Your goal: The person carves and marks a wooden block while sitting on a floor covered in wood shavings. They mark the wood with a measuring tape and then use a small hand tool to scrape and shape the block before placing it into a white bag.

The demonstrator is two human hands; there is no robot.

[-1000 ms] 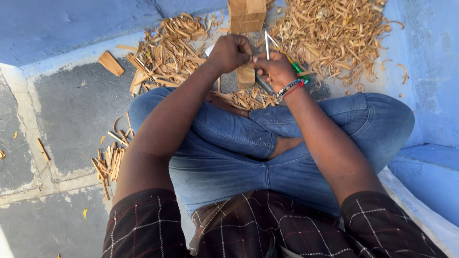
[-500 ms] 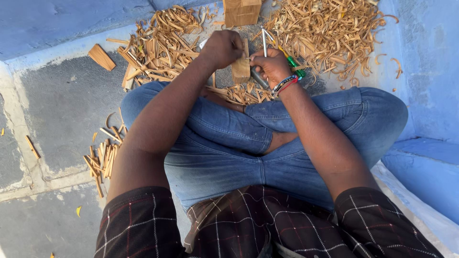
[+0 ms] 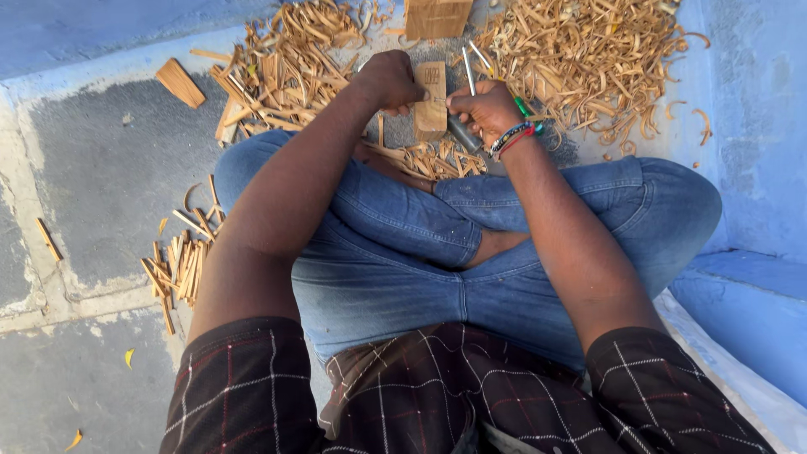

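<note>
Left hand (image 3: 388, 80) fingers clamp wooden block (image 3: 430, 102) upright on floor (image 3: 109, 168). Right hand (image 3: 483, 108) fingers curled tight around carving tool (image 3: 463, 132), touching block. Wood shavings (image 3: 580, 50) far side.

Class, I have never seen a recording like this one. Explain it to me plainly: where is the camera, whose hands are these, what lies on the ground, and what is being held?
There is no machine here. The one picture comes from a camera worn on a person's head, looking down at their own lap and hands. The person sits cross-legged in blue jeans on a grey stone floor edged in blue. The left hand steadies a small upright wooden block. The right hand, with coloured bracelets at the wrist, has its grip closed around a tool handle beside the block; the tool's working end is hidden. Curled wood shavings lie heaped ahead, small wood sticks lie at the left, and a second wooden block stands further off.
</note>
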